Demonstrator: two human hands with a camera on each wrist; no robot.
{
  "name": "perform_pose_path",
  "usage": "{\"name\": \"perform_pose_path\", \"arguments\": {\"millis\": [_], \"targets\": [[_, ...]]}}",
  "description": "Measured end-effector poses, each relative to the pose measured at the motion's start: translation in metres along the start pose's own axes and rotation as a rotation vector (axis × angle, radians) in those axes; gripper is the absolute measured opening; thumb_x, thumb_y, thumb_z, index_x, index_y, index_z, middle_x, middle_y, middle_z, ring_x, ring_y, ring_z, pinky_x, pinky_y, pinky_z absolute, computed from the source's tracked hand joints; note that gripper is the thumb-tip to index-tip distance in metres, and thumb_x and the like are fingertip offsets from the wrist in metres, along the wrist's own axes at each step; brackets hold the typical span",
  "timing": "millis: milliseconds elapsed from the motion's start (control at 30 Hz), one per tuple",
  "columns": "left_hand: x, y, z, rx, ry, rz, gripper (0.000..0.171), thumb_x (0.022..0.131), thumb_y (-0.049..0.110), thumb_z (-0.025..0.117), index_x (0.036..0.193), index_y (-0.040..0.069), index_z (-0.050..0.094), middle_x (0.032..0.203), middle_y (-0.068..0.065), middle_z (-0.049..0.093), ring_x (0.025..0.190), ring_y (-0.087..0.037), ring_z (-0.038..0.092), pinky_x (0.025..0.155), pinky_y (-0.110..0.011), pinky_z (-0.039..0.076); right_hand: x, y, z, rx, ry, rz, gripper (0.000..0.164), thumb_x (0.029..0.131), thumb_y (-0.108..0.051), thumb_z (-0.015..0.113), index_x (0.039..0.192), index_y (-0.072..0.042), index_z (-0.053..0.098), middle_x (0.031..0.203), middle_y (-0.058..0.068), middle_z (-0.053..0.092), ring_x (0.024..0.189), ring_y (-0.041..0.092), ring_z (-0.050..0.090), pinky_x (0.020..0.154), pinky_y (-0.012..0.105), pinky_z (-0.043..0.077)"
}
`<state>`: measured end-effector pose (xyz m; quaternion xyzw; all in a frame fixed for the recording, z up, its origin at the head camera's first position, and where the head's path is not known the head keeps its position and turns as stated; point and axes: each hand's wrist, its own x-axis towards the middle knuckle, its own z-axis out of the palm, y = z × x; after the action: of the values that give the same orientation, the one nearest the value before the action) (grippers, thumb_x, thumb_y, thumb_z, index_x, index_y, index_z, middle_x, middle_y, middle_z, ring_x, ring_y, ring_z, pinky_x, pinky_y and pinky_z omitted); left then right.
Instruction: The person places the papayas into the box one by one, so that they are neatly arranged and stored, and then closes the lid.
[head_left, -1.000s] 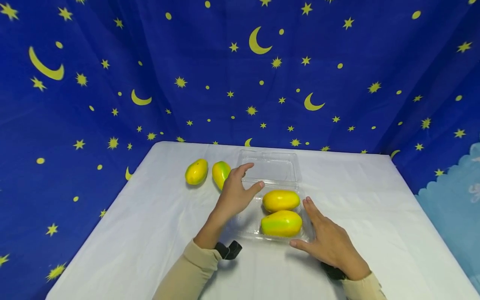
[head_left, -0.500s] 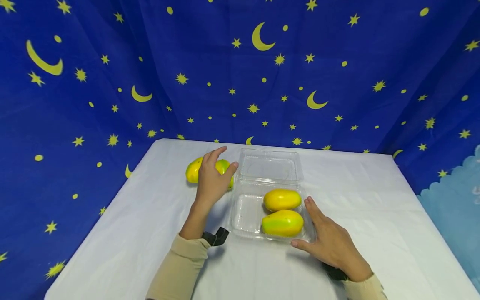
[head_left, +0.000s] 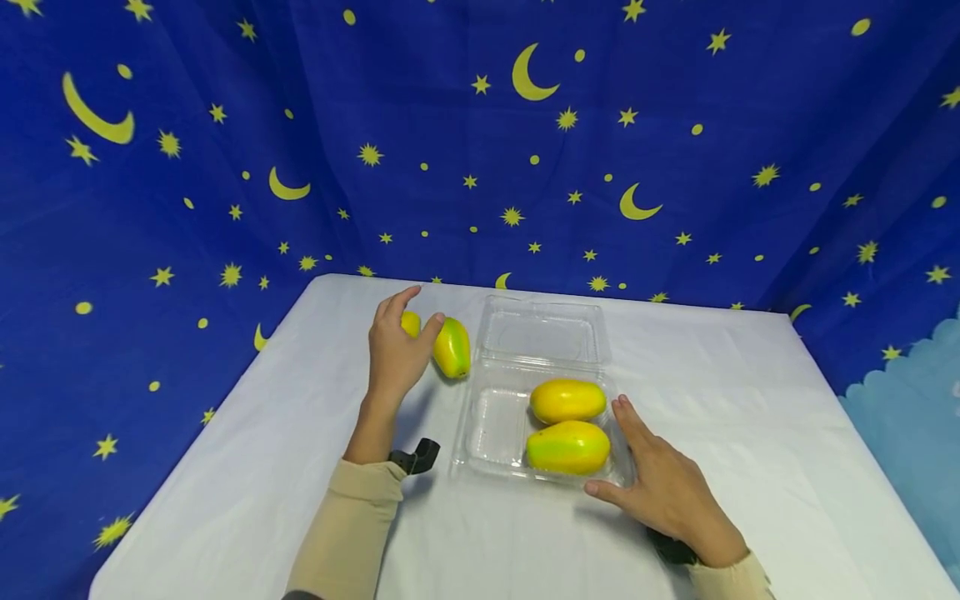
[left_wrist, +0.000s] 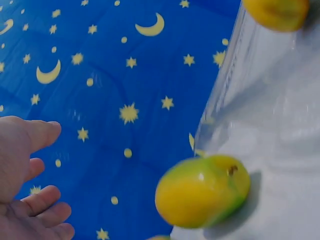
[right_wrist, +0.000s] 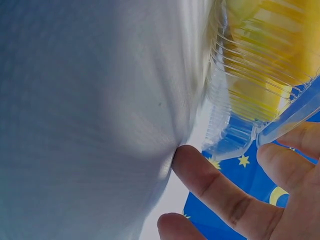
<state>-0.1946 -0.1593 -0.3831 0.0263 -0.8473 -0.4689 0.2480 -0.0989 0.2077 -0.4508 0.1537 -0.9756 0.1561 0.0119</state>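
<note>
Two yellow-green oval fruits that look like papayas, an upper one (head_left: 567,401) and a lower one (head_left: 567,447), lie side by side in the right half of a clear plastic clamshell box (head_left: 491,425). My right hand (head_left: 663,479) rests at the box's right side, fingers extended; the right wrist view has fingertips at the rim (right_wrist: 287,120) and on the cloth. Left of the box, my left hand (head_left: 397,354) is raised with fingers spread and holds nothing. It partly hides one papaya (head_left: 410,323); another papaya (head_left: 452,347) lies just right of its thumb.
The box's lid (head_left: 543,329) lies folded back toward the far table edge. A white cloth (head_left: 247,483) covers the table. A blue curtain (head_left: 450,125) with yellow moons and stars hangs behind and on the left.
My left hand has moved left from over the box, past the nearer papaya, to in front of the far-left one. My right hand has stayed by the box.
</note>
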Motion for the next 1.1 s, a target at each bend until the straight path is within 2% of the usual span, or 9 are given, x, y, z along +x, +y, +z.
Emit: {"name": "perform_pose_path", "arguments": {"millis": [467,767,967,1100], "targets": [[0.006,-0.046,-0.002,0.066,0.038,-0.067,0.052,0.090,0.029,0.072,0.138,0.012,0.059,0.144,-0.017,0.052,0.135,-0.037,0.049,0.114,-0.053,0.036,-0.001,0.002,0.001,0.002,0.004,-0.005,0.120,0.075,-0.083,0.061,0.162,-0.014,0.015,0.167,0.009,0.023,0.134,0.041,0.052,0.092,0.062,0.052],[0.007,-0.060,0.007,0.061,0.018,-0.097,0.052,0.090,0.028,0.074,0.136,0.009,0.060,0.145,-0.018,0.051,0.136,-0.038,0.046,0.115,-0.054,0.035,-0.002,0.003,0.000,0.000,0.004,-0.006,0.119,0.076,-0.082,0.061,0.162,-0.015,0.014,0.167,0.008,0.021,0.136,0.041,0.050,0.091,0.063,0.052],[0.006,-0.072,0.009,0.068,0.042,-0.100,0.051,0.087,0.023,0.076,0.133,0.004,0.062,0.146,-0.024,0.049,0.139,-0.041,0.043,0.118,-0.055,0.031,-0.002,0.002,-0.001,0.003,-0.003,0.002,0.119,0.076,-0.083,0.060,0.162,-0.015,0.015,0.167,0.008,0.022,0.135,0.042,0.051,0.090,0.064,0.052],[0.006,-0.078,0.009,0.070,0.042,-0.120,0.052,0.086,0.023,0.076,0.133,0.005,0.062,0.146,-0.024,0.049,0.138,-0.041,0.043,0.117,-0.054,0.032,-0.002,0.002,0.000,0.006,-0.003,0.003,0.119,0.075,-0.083,0.061,0.162,-0.015,0.016,0.167,0.008,0.022,0.134,0.043,0.052,0.090,0.064,0.052]]}}
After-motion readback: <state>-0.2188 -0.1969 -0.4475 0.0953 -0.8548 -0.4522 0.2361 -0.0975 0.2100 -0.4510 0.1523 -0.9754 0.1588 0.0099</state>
